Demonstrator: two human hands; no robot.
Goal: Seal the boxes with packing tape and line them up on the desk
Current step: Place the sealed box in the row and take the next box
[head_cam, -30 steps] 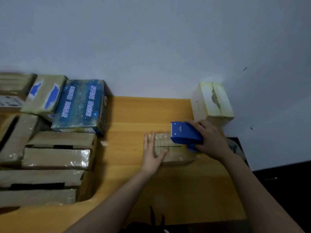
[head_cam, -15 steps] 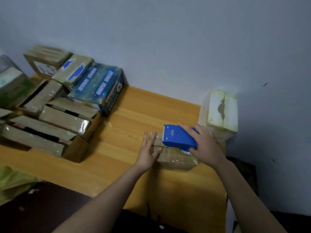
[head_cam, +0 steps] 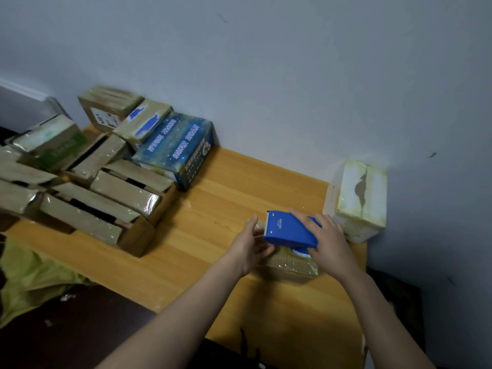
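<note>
Taping closed box point(head_cam: 292, 265) on desk point(head_cam: 226, 203).
Gripping dispenser point(head_cam: 287, 231) in right hand point(head_cam: 330, 241), steadying box with straight-fingered left hand point(head_cam: 250, 247); flanked by pile point(head_cam: 111, 198) left, white box point(head_cam: 359, 198) right.

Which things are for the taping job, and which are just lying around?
For the job: tape dispenser, in the right hand; small box under it, steadied by the left hand; box pile; white box; desk.
Just lying around: yellow bag, off the desk.
</note>
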